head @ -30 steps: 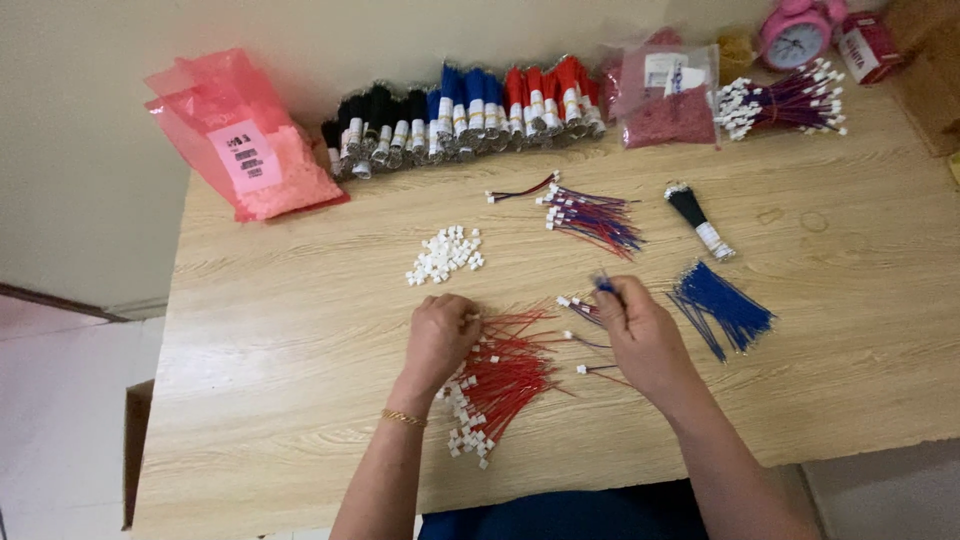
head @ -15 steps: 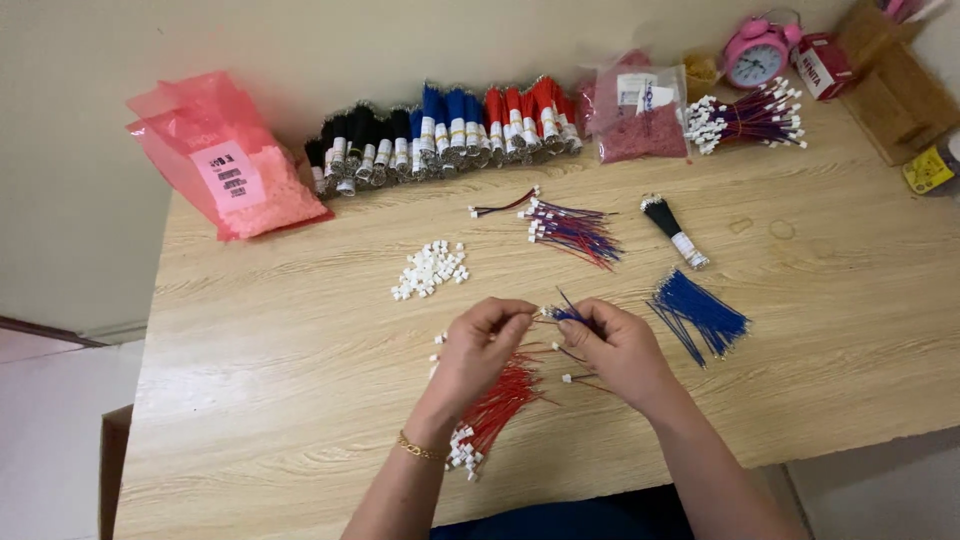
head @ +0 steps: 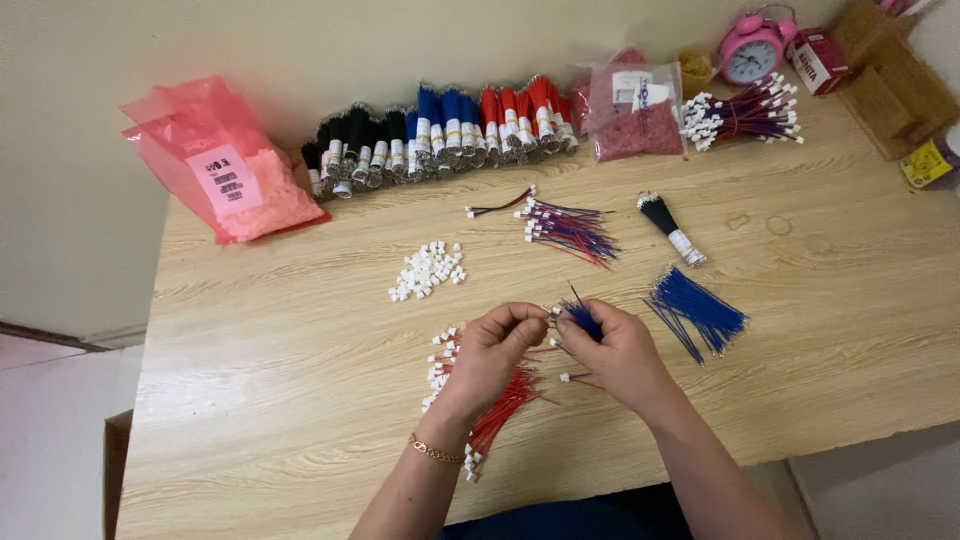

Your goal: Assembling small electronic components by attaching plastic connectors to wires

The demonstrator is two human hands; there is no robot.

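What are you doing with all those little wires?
A person sits at a wooden table. The left hand pinches a tiny white connector, and the right hand holds thin blue wires up to it. Red wires with white ends lie under the hands. Loose blue wires lie to the right, and a heap of white connectors sits further back.

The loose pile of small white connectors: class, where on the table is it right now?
In the head view, the pile of white connectors lies left of centre on the wooden table, in front of the row of wire bundles and beyond the left hand.
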